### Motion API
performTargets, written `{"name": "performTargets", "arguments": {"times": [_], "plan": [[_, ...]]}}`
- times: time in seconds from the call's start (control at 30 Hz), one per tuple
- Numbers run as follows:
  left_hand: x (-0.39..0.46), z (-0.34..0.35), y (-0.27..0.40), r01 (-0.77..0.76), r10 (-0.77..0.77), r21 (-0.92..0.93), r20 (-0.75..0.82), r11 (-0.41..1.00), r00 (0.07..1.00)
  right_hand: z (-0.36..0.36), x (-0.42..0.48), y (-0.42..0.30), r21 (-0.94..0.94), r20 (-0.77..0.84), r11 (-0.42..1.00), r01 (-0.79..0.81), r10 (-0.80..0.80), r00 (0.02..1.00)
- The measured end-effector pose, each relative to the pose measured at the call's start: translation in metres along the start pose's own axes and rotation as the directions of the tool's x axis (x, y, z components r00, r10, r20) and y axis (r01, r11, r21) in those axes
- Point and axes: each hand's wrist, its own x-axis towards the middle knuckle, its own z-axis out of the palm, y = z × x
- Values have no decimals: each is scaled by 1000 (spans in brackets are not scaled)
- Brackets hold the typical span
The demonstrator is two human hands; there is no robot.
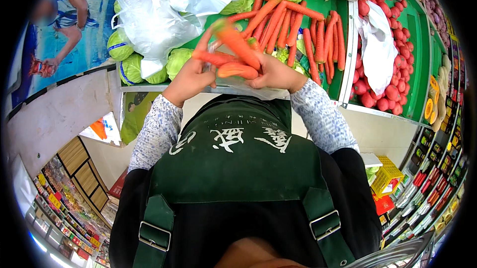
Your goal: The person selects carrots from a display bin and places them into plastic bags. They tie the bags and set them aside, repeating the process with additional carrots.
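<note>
Several orange carrots (pixel 238 46) are bunched between my two hands above the front edge of the vegetable stand; one is blurred by motion. My right hand (pixel 279 72) grips them from the right. On the other side, my left hand (pixel 192 76) pinches a thin clear plastic bag (pixel 270 92), with a carrot (pixel 214 58) lying across its fingers. Film from this bag shows below the carrots and between the left fingers; its mouth is hard to make out. Just beyond lies a pile of loose carrots (pixel 275 25) on the green stand.
A white plastic bag (pixel 160 18) covers part of the green cabbages (pixel 130 68) at left. To the right, a divider (pixel 352 48) separates red round vegetables (pixel 395 92), partly under another white bag (pixel 378 51). A yellow crate (pixel 387 176) stands low at right.
</note>
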Motion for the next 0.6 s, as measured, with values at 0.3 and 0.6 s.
{"name": "performTargets", "arguments": {"times": [0.3, 0.6], "plan": [[-15, -9, -20, -9, 14, 28, -165, 1000, 986, 7, -18, 62, -595, -68, 758, -266, 282, 957], [-32, -25, -42, 182, -179, -3, -208, 983, 962, -121, -99, 105, -520, -853, 412, -748, -306, 424]]}}
